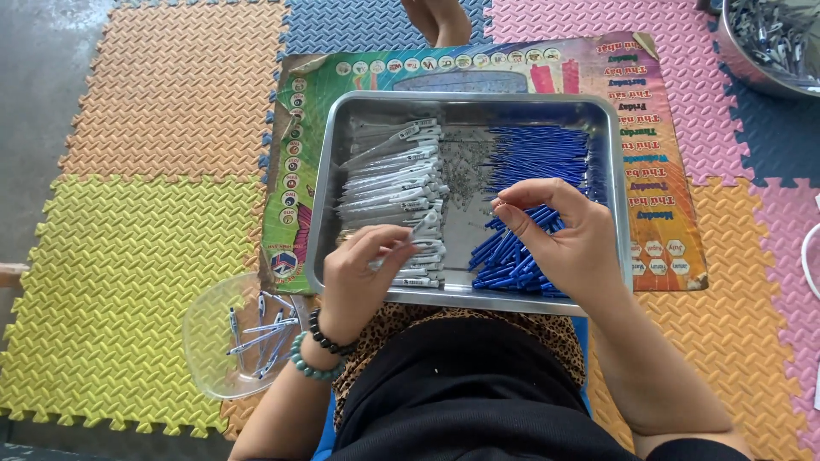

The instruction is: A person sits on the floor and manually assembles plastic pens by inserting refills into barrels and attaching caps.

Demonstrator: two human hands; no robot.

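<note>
A steel tray (465, 109) rests on my lap and a colourful printed board (658, 171). White pen barrels (393, 171) are stacked in its left half. Blue pen refills (538, 154) lie in its right half, with small springs (465, 162) heaped between them. My left hand (363, 277) grips one white pen barrel (418, 230) over the tray's near left part. Over the blue refills, my right hand (568, 239) pinches a small thin part between thumb and forefinger, too small to name.
A clear plastic bowl (209, 329) with several assembled pens sits on the foam mats at my left. A metal basin (769, 43) of parts stands at the far right corner. Another person's foot (440, 21) shows beyond the board.
</note>
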